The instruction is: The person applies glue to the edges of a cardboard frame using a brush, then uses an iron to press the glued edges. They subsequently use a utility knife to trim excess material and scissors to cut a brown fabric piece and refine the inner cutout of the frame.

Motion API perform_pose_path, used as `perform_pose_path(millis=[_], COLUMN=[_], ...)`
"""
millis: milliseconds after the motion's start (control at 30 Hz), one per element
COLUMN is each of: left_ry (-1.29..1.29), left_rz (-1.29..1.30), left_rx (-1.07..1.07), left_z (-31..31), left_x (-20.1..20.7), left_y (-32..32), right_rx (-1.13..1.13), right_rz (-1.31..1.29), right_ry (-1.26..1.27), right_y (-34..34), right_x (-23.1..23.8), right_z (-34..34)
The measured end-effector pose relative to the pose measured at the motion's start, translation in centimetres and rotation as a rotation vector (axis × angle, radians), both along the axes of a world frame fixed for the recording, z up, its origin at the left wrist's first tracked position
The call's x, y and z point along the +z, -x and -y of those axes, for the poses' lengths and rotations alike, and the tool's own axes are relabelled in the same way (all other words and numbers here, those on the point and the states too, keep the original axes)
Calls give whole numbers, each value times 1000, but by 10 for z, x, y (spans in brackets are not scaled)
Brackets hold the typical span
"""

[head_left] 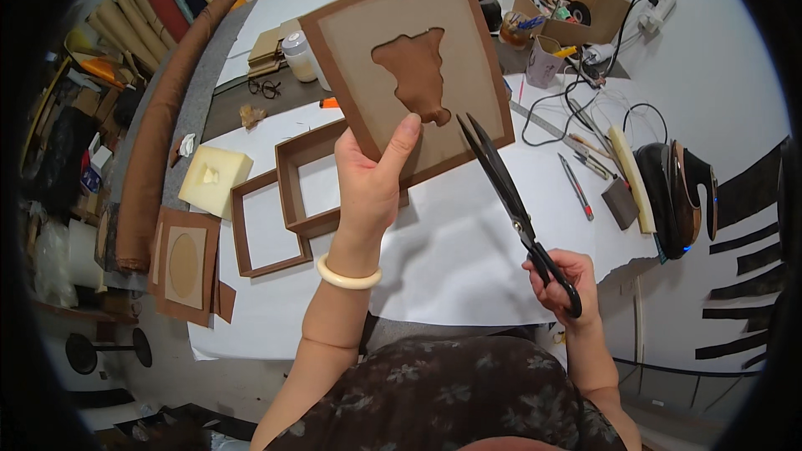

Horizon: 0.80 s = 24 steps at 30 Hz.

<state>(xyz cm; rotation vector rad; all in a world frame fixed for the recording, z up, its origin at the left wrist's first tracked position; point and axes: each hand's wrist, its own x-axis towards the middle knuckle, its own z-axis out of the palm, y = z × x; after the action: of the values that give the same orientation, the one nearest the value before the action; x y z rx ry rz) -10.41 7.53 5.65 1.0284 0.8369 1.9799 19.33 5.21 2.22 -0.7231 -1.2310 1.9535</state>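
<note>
My left hand (373, 177) is closed on a rectangular board (349, 43) with a grey-beige face and brown-wrapped edges, held up tilted above the table. An irregular vase-like opening in the board shows brown material (413, 73) inside it; my thumb presses on the face just below. In my right hand (570, 286) is a pair of long black scissors (516, 215), with fingers around the handles. The blades point up and left toward the board's lower right part, their tips slightly apart. Whether the tips touch the board I cannot tell.
Two brown open frames (269, 255) and a yellow foam block (219, 179) lie on the white-covered table (443, 284). A brown panel with an oval (185, 267) sits at the left edge. Knives (575, 186), an iron (668, 192) and cables (576, 104) occupy the right.
</note>
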Motion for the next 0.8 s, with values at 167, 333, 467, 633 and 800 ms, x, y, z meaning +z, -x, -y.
perform_pose_path(millis=[167, 333, 467, 633, 800], left_ry=[-55, -88, -82, -59, -95], left_rz=[-40, -67, -76, -124, -56], left_rx=[49, 45, 72, 123, 200], left_z=[4, 2, 2, 4, 1], left_x=[2, -5, -4, 1, -1], left_y=[-6, -4, -6, -10, -23], right_rx=[-6, 1, 18, 13, 23], right_rz=[39, 41, 36, 36, -29], right_ry=[11, 13, 23, 37, 123], right_y=[3, 5, 5, 6, 16], right_x=[1, 2, 5, 8, 7], right_z=[1, 1, 1, 1, 13])
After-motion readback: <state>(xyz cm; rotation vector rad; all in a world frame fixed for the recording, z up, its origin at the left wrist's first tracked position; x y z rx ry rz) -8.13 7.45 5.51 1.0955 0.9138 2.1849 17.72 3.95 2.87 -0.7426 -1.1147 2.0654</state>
